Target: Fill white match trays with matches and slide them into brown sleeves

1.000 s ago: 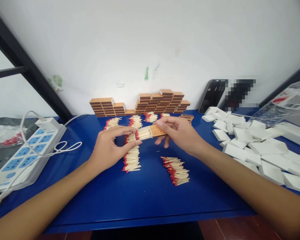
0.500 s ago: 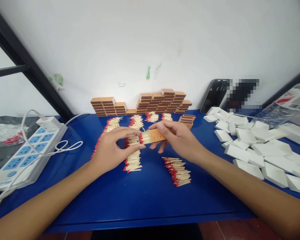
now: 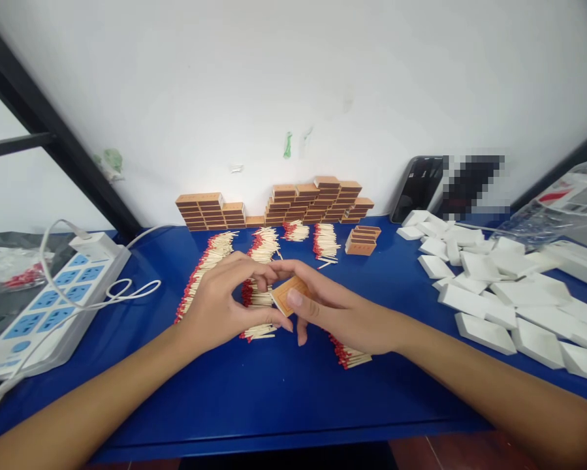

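A closed orange matchbox (image 3: 289,295) is held in my right hand (image 3: 330,307), thumb on its top face and fingers behind it. My left hand (image 3: 229,290) curls round the box's left end, its fingertips by the upper corner and its thumb by the lower one. Below the hands lie red-tipped matches in a row (image 3: 260,331), partly hidden. Another match pile (image 3: 354,358) shows from under my right hand. A long row of matches (image 3: 200,274) runs beside my left hand. Farther back are two smaller piles, one of matches (image 3: 296,230) and one of matches (image 3: 325,241).
Stacked matchboxes (image 3: 293,205) line the wall. Open sleeves (image 3: 362,241) stand at the right. White trays (image 3: 508,281) are heaped on the blue table (image 3: 283,405), near a phone (image 3: 415,189). A power strip (image 3: 53,300) with cables lies left.
The box's tray with matches has slid inside its sleeve. Both hands have come closer together and lower, and the box is more tilted. The back right match pile and sleeves are now uncovered.
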